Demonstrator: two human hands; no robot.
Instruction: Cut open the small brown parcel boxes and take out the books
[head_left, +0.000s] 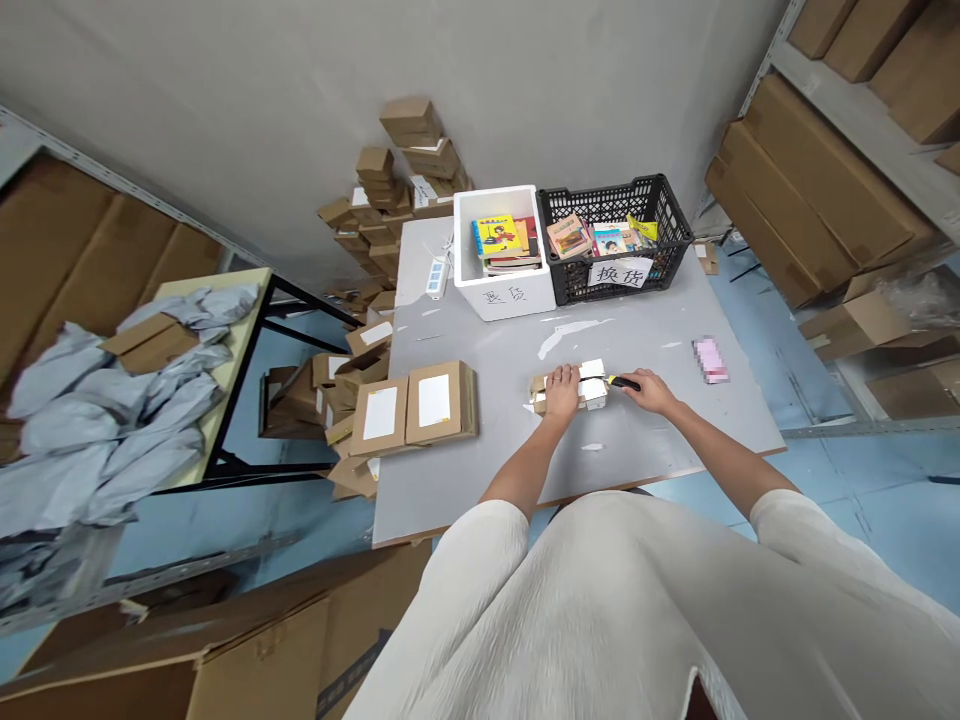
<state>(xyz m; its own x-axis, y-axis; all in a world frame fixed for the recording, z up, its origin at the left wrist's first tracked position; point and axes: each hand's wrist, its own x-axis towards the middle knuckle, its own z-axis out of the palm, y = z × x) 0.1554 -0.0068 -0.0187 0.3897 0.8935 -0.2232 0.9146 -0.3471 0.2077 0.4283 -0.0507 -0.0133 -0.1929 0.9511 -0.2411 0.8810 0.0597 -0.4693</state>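
A small cardboard box (538,397) with white paper or flaps (592,385) at its right end lies on the grey table (510,470). My left hand (562,390) rests over the box's top and holds it against the tabletop, fingers over its far side. In my right hand (651,391) is a utility knife (624,383) with a black and yellow handle, closed in my fingers. The knife's tip points left and meets the box's white right end. My left hand covers the middle of the box.
Two flat cardboard boxes (433,402) with white labels lie on the left. Behind stand a white foam box (499,300) and a black crate (667,235), both with books. A power strip (436,278) and a pink blurred item (710,360) lie on the table. Grey parcels (97,420) fill a side table.
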